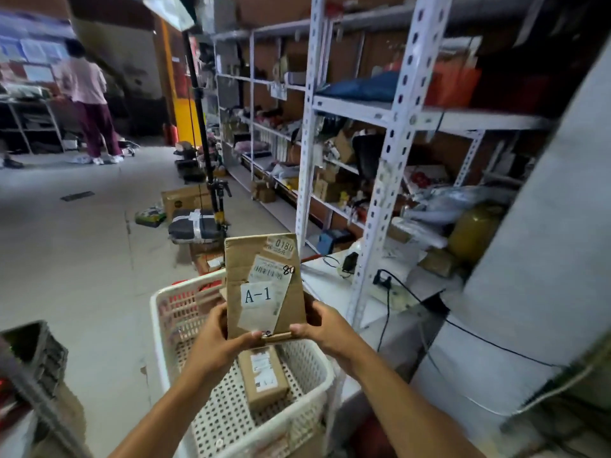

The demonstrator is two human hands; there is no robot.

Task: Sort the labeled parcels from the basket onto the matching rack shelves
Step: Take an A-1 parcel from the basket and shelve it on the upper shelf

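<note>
Head view shows left hand [221, 332] and right hand [325, 325] gripping the flat A-1 parcel [264, 285] by its lower corners; stiff, probably light cardboard, best held at edges.

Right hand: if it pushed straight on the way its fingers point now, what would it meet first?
The right hand grips the A-1 parcel, fingers curled up and leftward round its edge. So the parcel itself blocks first; beyond it probably the left hand on the other side. Depth is unclear.
</note>
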